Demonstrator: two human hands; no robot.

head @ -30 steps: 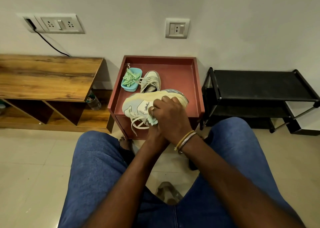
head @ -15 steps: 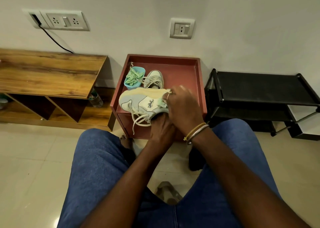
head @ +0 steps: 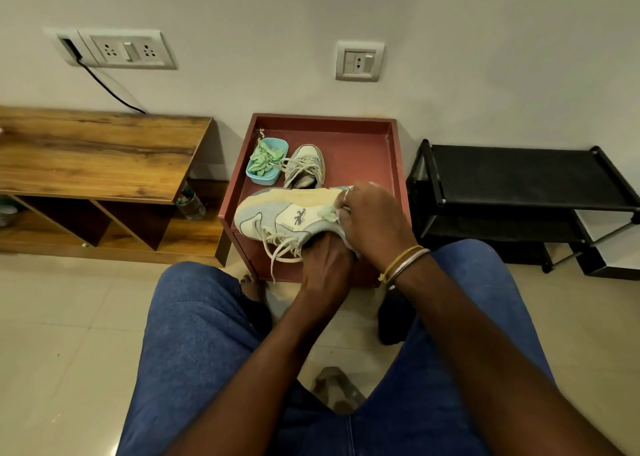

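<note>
A pale yellow, grey and white sneaker [head: 277, 213] lies on its side over the front of a red-brown box table [head: 394, 164], loose laces hanging down. My left hand [head: 323, 258] is pushed into the shoe's opening and holds it from inside; its fingers are hidden. My right hand [head: 372, 220] grips a small light green cloth [head: 329, 213] and presses it against the shoe's side near the heel. A second sneaker [head: 306, 166] stands behind it on the table.
A blue tub [head: 261, 175] of green cloth pieces sits at the table's back left. A wooden bench [head: 97, 150] with a bottle [head: 190, 204] beneath is on the left, a black shoe rack [head: 519, 178] on the right. My knees frame the tiled floor.
My right hand with the cloth slid from the middle of the shoe's side toward its heel. The shoe shifted slightly left and lower. The left hand stays inside it.
</note>
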